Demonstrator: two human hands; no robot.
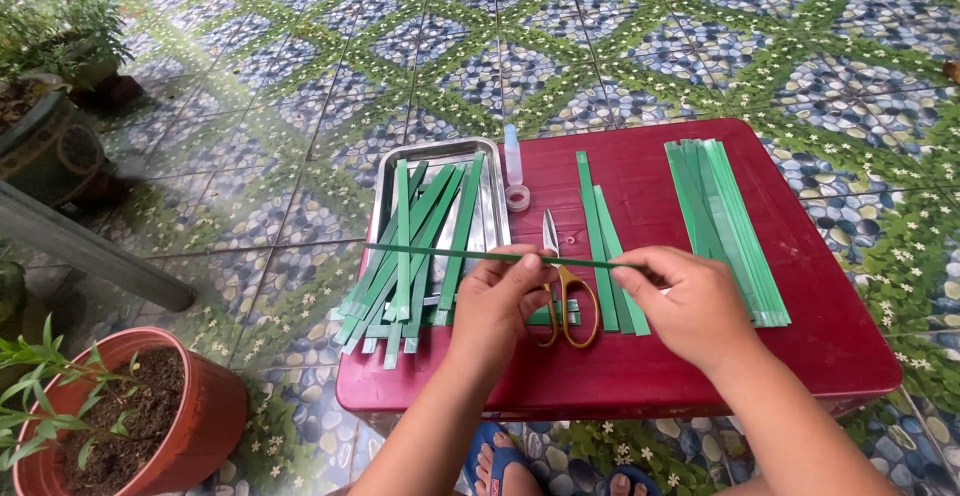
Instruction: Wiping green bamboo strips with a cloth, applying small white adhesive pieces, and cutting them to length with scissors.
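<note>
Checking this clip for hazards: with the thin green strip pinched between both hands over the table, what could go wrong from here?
The thin green strip spans both pinches, left hand and right hand; pulling apart could tear it. The scissors lie right under the hands, so a lowered wrist might catch them. The small bottle stands upright at the metal tray; the strip's free end sweeping there might tip it.

Soft, bright daylight everywhere. Shadows are faint. The metal tray [385, 171] shines a little. Everything looks sharp, but edges bend slightly.
</note>
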